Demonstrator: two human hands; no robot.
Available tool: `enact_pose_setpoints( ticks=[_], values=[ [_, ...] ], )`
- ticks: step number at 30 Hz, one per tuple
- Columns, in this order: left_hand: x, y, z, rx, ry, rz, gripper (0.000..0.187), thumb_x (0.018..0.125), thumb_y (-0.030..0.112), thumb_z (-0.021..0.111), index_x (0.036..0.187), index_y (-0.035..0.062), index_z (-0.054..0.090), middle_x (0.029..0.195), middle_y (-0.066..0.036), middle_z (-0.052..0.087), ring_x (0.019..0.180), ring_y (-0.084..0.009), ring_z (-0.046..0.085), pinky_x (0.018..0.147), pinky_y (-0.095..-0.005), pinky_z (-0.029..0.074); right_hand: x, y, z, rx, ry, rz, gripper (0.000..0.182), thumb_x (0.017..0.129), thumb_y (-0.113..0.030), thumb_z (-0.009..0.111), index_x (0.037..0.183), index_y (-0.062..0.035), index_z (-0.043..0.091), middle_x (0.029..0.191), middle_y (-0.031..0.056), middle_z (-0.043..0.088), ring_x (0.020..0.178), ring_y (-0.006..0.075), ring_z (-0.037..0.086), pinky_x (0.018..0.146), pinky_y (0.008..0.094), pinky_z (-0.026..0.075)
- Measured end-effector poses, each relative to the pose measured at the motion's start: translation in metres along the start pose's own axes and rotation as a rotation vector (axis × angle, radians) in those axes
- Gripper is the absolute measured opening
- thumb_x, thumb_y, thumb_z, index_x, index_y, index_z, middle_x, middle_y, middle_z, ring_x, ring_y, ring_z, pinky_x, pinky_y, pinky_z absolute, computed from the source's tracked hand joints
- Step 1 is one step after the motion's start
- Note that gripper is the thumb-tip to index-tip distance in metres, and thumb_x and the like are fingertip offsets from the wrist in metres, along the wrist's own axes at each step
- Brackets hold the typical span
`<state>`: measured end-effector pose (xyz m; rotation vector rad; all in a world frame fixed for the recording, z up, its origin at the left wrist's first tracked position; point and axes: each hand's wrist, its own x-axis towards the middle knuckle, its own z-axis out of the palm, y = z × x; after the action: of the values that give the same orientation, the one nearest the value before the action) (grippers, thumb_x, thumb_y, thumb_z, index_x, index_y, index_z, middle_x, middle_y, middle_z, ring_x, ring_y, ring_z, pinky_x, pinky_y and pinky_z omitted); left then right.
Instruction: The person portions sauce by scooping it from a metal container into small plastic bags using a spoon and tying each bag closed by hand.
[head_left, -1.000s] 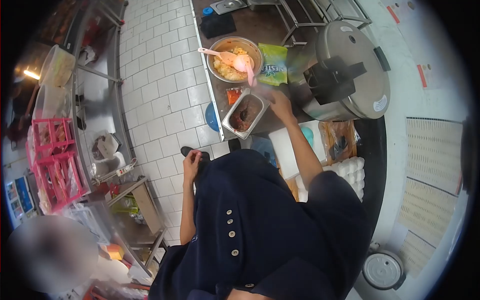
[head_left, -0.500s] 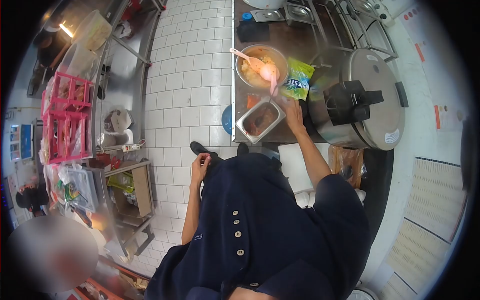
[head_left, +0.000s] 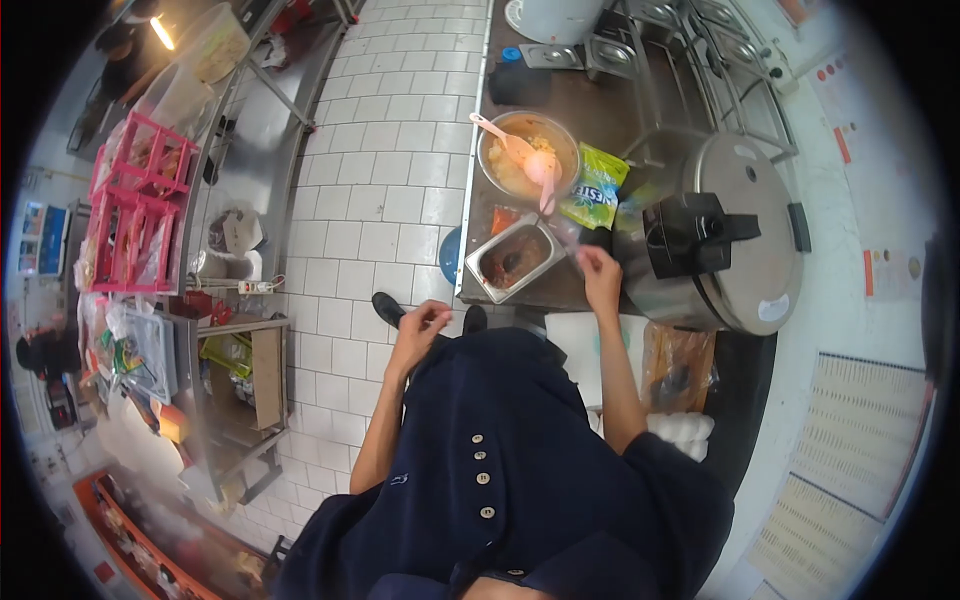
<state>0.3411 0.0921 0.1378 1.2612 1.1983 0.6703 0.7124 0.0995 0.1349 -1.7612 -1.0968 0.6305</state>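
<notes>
My right hand [head_left: 601, 277] is raised just off the counter's near side, beside a steel pan [head_left: 515, 258] with reddish-brown food. Its fingertips are pinched; a faint, see-through strip seems to show by them, too blurred to name. In front of my dark clothing hangs my left hand [head_left: 420, 332], its fingers curled together, and whatever they may hold does not show. Beyond the pan stands a steel bowl [head_left: 487, 165] of pale yellowish food, with a pink spoon [head_left: 515, 147] and a second pink utensil [head_left: 547, 180] in it. A green-and-yellow pouch [head_left: 597, 190] stands to its right.
A large steel pressure cooker [head_left: 745, 250] fills the counter's right side. Steel lids and containers [head_left: 610, 58] lie farther back. To the left, across the tiled floor [head_left: 385, 190], are pink racks [head_left: 140, 210] and steel shelving. Another person [head_left: 135, 60] is at the far upper left.
My right hand has lifted back from beside the pouch toward me, now pinched. My left hand has risen slightly and shifted right. The view has shifted a little.
</notes>
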Motion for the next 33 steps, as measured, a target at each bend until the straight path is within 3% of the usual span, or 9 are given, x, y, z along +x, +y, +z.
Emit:
enact_pose_setpoints(
  ticks=[6, 9, 18, 21, 24, 26, 29, 31, 33],
  values=[
    [0.012, 0.105, 0.071, 0.064, -0.223, 0.07, 0.027, 0.093, 0.023, 0.068, 0.103, -0.0019, 0.072, 0.09, -0.01, 0.073, 0.08, -0.0133, 0.067, 0.073, -0.0294, 0.052, -0.064, -0.107, 0.006, -0.137, -0.154, -0.072, 0.014, 0.08, -0.014, 0.078, 0.089, -0.0042, 0.073, 0.08, 0.0071, 0.066, 0.071, 0.0181, 0.062, 0.064, 0.0275, 0.046],
    [0.023, 0.09, 0.098, -0.049, -0.002, 0.23, 0.031, 0.092, 0.026, 0.069, 0.105, -0.0015, 0.072, 0.092, -0.013, 0.074, 0.082, -0.0145, 0.068, 0.072, -0.0311, 0.052, -0.072, -0.108, 0.014, 0.034, -0.203, -0.125, 0.009, 0.082, -0.008, 0.074, 0.088, -0.0022, 0.072, 0.081, 0.0097, 0.066, 0.073, 0.0182, 0.064, 0.067, 0.0301, 0.048],
    [0.018, 0.092, 0.091, -0.051, 0.021, 0.175, 0.026, 0.093, 0.018, 0.069, 0.105, -0.0044, 0.072, 0.09, -0.01, 0.073, 0.083, -0.0143, 0.069, 0.076, -0.0282, 0.056, -0.05, -0.103, 0.024, -0.055, -0.46, -0.265, 0.01, 0.08, -0.005, 0.074, 0.086, 0.0006, 0.068, 0.08, 0.0107, 0.066, 0.073, 0.0231, 0.067, 0.069, 0.0341, 0.051],
    [0.022, 0.077, 0.079, -0.219, -0.021, 0.156, 0.028, 0.092, 0.022, 0.07, 0.105, -0.0027, 0.073, 0.089, -0.009, 0.073, 0.082, -0.0121, 0.066, 0.075, -0.0276, 0.053, -0.04, -0.117, 0.027, 0.139, -0.718, 0.107, 0.01, 0.088, -0.005, 0.071, 0.093, 0.0022, 0.066, 0.08, 0.0076, 0.07, 0.071, 0.0099, 0.067, 0.057, 0.0213, 0.051],
    [0.023, 0.074, 0.066, -0.341, -0.096, 0.11, 0.029, 0.092, 0.025, 0.071, 0.107, -0.0001, 0.073, 0.091, -0.004, 0.074, 0.083, -0.0066, 0.061, 0.074, -0.0255, 0.05, -0.032, -0.114, 0.034, 0.329, -0.824, 0.117, 0.012, 0.088, -0.006, 0.072, 0.094, 0.0015, 0.066, 0.083, 0.0081, 0.07, 0.073, 0.0099, 0.068, 0.057, 0.0223, 0.054],
    [0.02, 0.08, 0.062, -0.208, -0.013, 0.088, 0.026, 0.093, 0.024, 0.068, 0.104, 0.0004, 0.073, 0.087, -0.009, 0.073, 0.078, -0.0142, 0.066, 0.073, -0.0301, 0.051, -0.03, -0.114, 0.039, 0.355, -0.832, 0.129, 0.009, 0.088, -0.005, 0.071, 0.09, 0.0018, 0.065, 0.084, 0.0086, 0.07, 0.074, 0.0114, 0.069, 0.06, 0.0233, 0.057],
    [0.019, 0.096, 0.067, 0.331, 0.191, 0.484, 0.023, 0.093, 0.021, 0.064, 0.096, -0.0009, 0.071, 0.08, -0.017, 0.069, 0.075, -0.0296, 0.067, 0.069, -0.038, 0.052, -0.023, -0.113, 0.046, 0.036, -0.79, -0.192, 0.013, 0.093, -0.008, 0.064, 0.086, 0.0022, 0.063, 0.079, 0.0086, 0.068, 0.069, 0.0121, 0.067, 0.057, 0.0265, 0.053],
    [0.021, 0.101, 0.074, 0.311, 0.231, 0.533, 0.023, 0.094, 0.022, 0.062, 0.092, -0.0009, 0.068, 0.078, -0.02, 0.066, 0.074, -0.0355, 0.065, 0.067, -0.0421, 0.051, -0.016, -0.12, 0.048, -0.247, -0.702, -0.761, 0.023, 0.098, -0.014, 0.056, 0.083, 0.0029, 0.061, 0.074, 0.009, 0.064, 0.063, 0.0137, 0.063, 0.055, 0.0327, 0.048],
    [0.024, 0.1, 0.074, 0.293, 0.267, 0.585, 0.025, 0.094, 0.023, 0.06, 0.088, -0.0009, 0.065, 0.077, -0.023, 0.063, 0.074, -0.0414, 0.063, 0.065, -0.0462, 0.05, -0.01, -0.12, 0.05, -0.149, -0.763, -0.723, 0.026, 0.098, -0.017, 0.053, 0.084, 0.0028, 0.061, 0.071, 0.0084, 0.062, 0.06, 0.0139, 0.061, 0.055, 0.0347, 0.045]
  ],
)
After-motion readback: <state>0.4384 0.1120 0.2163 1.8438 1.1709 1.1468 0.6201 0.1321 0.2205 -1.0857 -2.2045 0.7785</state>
